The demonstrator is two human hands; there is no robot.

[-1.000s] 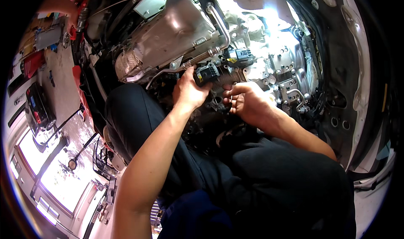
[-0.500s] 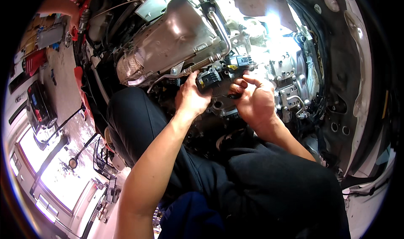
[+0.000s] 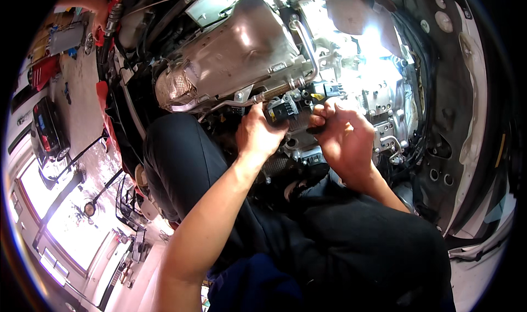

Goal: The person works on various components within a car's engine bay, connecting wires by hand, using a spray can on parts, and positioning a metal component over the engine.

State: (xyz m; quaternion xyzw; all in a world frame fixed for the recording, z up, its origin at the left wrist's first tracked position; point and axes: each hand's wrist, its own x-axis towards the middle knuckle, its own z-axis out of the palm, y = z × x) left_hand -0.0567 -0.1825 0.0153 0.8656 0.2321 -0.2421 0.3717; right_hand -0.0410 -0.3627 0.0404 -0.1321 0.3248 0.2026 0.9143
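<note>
My left hand is closed around the near side of a black ribbed electrical part, which has a small yellow mark. Just right of it, my right hand is raised palm up with its fingers curled and pressed together; whatever they pinch, if anything, is hidden. Above those fingertips sits a second black part with a yellow tab and a pale ribbed top. Both parts lie in the opened engine bay, beside a braided metal hose and below a large metal heat shield.
My dark-trousered knees rest around the work spot. Bare metal engine housings and a bent pipe are at right, under a bright lamp. Another person's hand is at upper left. A dark car stands on the workshop floor.
The whole view has shifted, so the engine appears further right and slightly lower. My right fingers have curled in more. My left hand keeps its hold on the ribbed part.
</note>
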